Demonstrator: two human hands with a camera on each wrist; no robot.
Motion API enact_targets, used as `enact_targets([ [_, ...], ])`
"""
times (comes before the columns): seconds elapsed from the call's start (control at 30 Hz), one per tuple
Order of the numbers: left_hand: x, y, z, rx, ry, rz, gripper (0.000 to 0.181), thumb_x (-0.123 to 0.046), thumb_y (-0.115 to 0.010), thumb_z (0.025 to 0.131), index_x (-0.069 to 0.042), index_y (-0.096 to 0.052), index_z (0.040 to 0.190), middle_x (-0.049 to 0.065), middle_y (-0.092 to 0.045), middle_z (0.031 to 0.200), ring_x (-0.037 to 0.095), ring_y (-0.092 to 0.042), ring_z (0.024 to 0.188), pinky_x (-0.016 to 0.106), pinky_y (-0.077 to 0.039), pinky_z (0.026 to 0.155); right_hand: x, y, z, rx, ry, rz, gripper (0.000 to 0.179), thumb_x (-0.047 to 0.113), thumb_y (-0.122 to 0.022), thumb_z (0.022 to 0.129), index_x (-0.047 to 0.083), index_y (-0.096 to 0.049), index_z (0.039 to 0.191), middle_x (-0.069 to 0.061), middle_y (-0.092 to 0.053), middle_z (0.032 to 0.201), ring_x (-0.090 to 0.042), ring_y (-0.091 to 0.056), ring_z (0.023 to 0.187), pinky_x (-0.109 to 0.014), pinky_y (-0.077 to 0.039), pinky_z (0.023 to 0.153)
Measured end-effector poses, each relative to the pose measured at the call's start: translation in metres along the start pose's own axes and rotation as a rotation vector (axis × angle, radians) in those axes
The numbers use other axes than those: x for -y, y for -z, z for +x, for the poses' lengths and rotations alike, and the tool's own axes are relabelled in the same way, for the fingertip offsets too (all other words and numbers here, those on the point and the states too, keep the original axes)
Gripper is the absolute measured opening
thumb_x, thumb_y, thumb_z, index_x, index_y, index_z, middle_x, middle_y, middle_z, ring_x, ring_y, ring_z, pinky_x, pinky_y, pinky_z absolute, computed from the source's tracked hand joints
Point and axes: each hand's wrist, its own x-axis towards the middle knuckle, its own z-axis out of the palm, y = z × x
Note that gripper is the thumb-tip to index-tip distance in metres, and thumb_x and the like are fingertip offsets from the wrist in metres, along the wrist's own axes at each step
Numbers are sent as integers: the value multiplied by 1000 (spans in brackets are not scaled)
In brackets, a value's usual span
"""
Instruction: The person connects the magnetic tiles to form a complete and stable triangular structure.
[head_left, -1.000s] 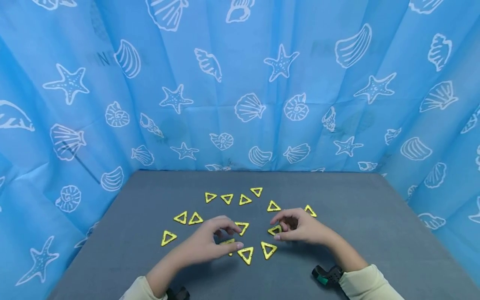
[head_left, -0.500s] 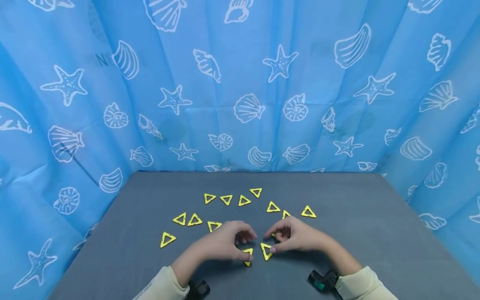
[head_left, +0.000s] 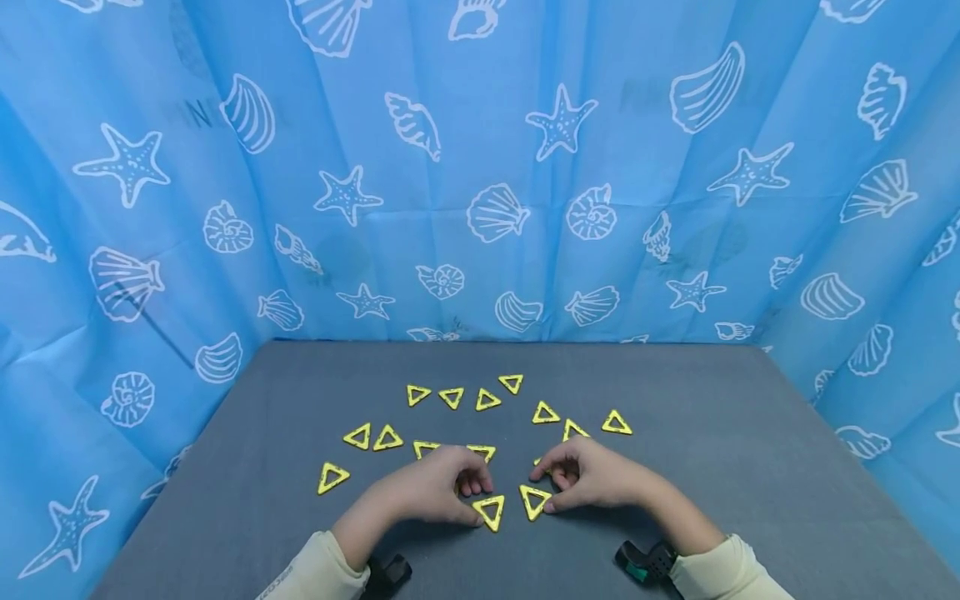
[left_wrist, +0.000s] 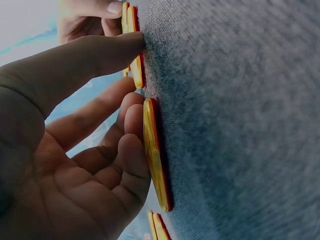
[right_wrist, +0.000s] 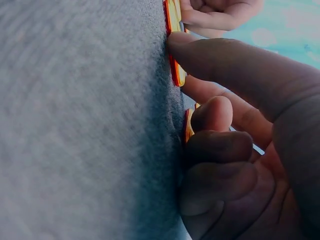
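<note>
Left triangle [head_left: 497,514] and right triangle [head_left: 527,503] lie flat on the grey surface [head_left: 690,408], near but apart, a thumb at the outer side of each; left hand [head_left: 431,485] and right hand [head_left: 603,475] hold thumb and fingertips separated, though I cannot tell whether either grip pinches. Handling, my judgement: thumbs low, pressure light and even, pieces flat, facing edges squared before they meet. Watch for a spare triangle [left_wrist: 154,155] by the left hand's curled fingers and a back triangle [head_left: 573,430] beyond the right knuckles; curtain [head_left: 450,167] behind.
</note>
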Motion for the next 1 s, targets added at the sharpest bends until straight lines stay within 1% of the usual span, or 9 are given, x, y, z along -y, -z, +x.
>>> enact_targets([
  [0.1,0,0,-1,7,-1,12,18,-13,-86,88,-15,-76,103,-6,-69,93,7,-64,82,23,-53,76,2,-1,0,1,-10,-2,29,8,-85,88,0,-77,114,-2,-63,75,-2,-51,63,-19,-44,59],
  [0.17,-1,-1,-1,4,3,13,16,-13,-87,87,-14,-77,101,-6,-70,92,6,-64,81,23,-53,76,3,-2,-1,3,-22,-9,26,9,-85,88,2,-77,112,-1,-62,74,-2,-51,63,-19,-44,59],
  [0.2,-1,-2,-2,1,11,-3,16,-12,-87,87,-14,-78,100,-5,-70,92,7,-64,81,23,-53,76,3,-2,-1,5,-29,-11,25,10,-85,88,3,-77,111,1,-62,74,-3,-51,62,-19,-44,59],
  [0.3,-3,-2,-2,-6,26,-6,17,-12,-88,86,-13,-77,98,-3,-70,91,7,-63,80,23,-51,75,3,-3,-1,10,-49,-19,22,11,-85,89,4,-78,109,5,-61,73,-2,-51,61,-19,-44,59],
  [0.43,-4,-3,-2,-17,35,10,18,-15,-89,86,-14,-75,96,-1,-68,88,6,-60,77,23,-50,72,3,-4,0,6,-53,-45,18,12,-84,90,5,-78,106,8,-60,70,0,-50,60,-18,-45,59],
  [0.67,-7,-5,-4,-35,29,36,20,-19,-90,86,-14,-73,94,1,-66,86,4,-56,73,23,-48,70,9,-7,2,2,-55,-97,15,12,-83,91,6,-78,103,9,-59,69,0,-50,60,-18,-44,59],
  [0.83,-7,-5,-3,-40,32,41,22,-21,-90,86,-14,-72,94,-1,-65,85,4,-56,73,23,-47,69,15,-11,6,-6,-52,-147,13,12,-82,91,7,-77,101,10,-58,70,0,-51,61,-18,-44,59],
  [1.0,-7,-5,-3,-41,32,39,22,-20,-91,85,-13,-72,94,-1,-66,85,4,-56,73,23,-48,69,20,-17,12,-19,-79,-169,13,14,-83,91,8,-78,102,10,-59,71,-1,-51,62,-19,-43,59],
])
